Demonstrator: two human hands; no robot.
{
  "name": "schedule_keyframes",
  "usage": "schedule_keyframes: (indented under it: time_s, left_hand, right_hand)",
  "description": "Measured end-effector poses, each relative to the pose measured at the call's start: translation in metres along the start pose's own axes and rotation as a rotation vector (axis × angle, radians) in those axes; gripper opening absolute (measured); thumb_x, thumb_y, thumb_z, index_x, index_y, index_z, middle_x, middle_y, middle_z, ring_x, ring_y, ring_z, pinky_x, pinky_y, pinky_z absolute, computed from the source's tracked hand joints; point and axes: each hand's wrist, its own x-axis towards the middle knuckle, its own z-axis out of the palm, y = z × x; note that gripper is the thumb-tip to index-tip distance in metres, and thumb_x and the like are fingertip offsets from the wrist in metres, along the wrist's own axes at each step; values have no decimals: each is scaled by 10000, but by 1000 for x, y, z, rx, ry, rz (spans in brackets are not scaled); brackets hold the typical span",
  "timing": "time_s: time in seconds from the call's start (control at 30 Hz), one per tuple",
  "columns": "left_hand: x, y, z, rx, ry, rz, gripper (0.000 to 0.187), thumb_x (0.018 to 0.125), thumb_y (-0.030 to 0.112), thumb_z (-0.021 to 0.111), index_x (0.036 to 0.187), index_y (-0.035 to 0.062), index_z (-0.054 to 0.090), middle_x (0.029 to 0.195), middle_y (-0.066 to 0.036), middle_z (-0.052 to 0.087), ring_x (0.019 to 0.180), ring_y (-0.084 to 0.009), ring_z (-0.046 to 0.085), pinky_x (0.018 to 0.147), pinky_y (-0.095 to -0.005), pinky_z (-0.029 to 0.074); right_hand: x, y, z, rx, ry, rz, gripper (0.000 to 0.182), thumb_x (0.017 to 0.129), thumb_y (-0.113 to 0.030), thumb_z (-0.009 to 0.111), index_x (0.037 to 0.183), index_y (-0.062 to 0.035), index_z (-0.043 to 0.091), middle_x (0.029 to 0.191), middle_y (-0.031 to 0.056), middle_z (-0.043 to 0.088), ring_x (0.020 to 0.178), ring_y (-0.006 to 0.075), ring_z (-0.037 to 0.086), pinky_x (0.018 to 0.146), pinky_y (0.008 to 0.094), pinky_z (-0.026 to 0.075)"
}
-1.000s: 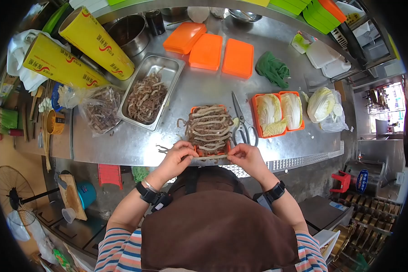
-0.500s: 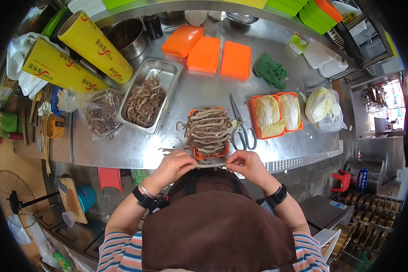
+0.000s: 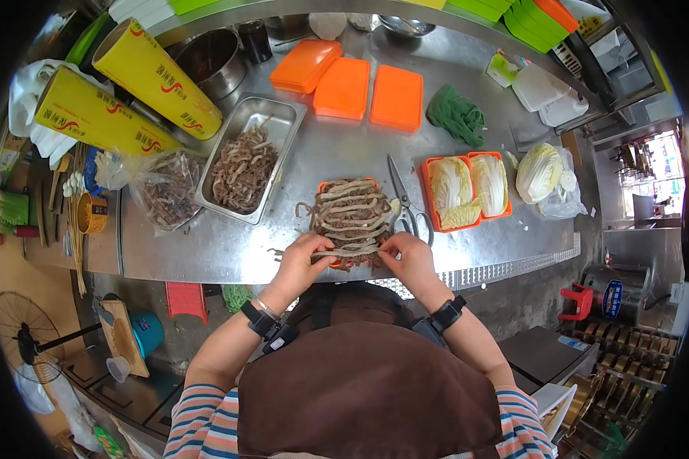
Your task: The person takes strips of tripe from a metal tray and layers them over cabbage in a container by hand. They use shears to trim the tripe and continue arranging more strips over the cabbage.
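Both hands pinch the ends of one long greyish-brown strip, which looks like tripe (image 3: 356, 251). My left hand (image 3: 302, 260) is closed on its left end and my right hand (image 3: 407, 260) on its right end. The strip lies across the near edge of a heap of similar strips (image 3: 351, 210), laid in rows. Under the heap an orange tray (image 3: 334, 263) shows only at its edges. Black-handled scissors (image 3: 407, 210) lie just right of the heap, close to my right hand. More strips (image 3: 245, 172) fill part of a steel pan (image 3: 292, 122) to the left.
A plastic bag of strips (image 3: 164, 191) and yellow film rolls (image 3: 161, 76) are at left. Orange trays (image 3: 396, 96) and a green cloth (image 3: 456, 115) lie farther back. To the right are cabbage pieces (image 3: 452, 187) in orange trays and a pale cabbage (image 3: 540, 172).
Both hands have moved forward from the table's front edge, carrying the stretched strip onto the near part of the heap. Both still pinch its ends.
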Motion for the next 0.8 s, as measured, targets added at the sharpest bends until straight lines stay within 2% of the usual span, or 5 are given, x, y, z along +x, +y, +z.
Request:
schedule_keyframes:
  time_s: [0.13,0.3,0.63,0.73,0.8]
  left_hand:
    - [0,-4,-4,40,-66,91,161,762,67,751,898,40,667,854,-97,609,829,-271,626,745,-344,517]
    - [-1,4,-3,195,-57,179,122,763,92,739,860,59,672,867,-101,607,818,-301,635,710,-384,525]
    - [6,9,9,401,-27,21,163,734,115,770,832,53,655,780,-85,594,742,-263,624,656,-365,518]
    - [6,8,5,273,-43,28,168,741,91,766,841,48,638,785,-83,583,725,-233,617,647,-332,510]
    - [4,3,2,-21,-36,28,164,753,54,756,847,42,622,802,-78,575,707,-197,599,645,-298,500]
  right_hand:
    - [2,-1,1,-172,12,-99,88,739,-97,711,760,-70,630,759,74,595,733,273,629,621,385,504]
    - [8,-1,7,-233,17,-101,81,716,-98,693,735,-81,616,755,73,580,754,279,620,632,403,503]
    - [13,2,18,-374,-12,-36,73,724,-104,679,730,-69,614,774,81,600,754,297,628,642,423,508]
    - [12,-1,9,-283,-45,-34,68,742,-107,670,732,-68,615,778,89,608,750,303,631,642,426,506]
    - [11,1,9,-249,-16,-26,60,747,-108,669,746,-71,622,778,91,608,751,304,632,641,426,506]
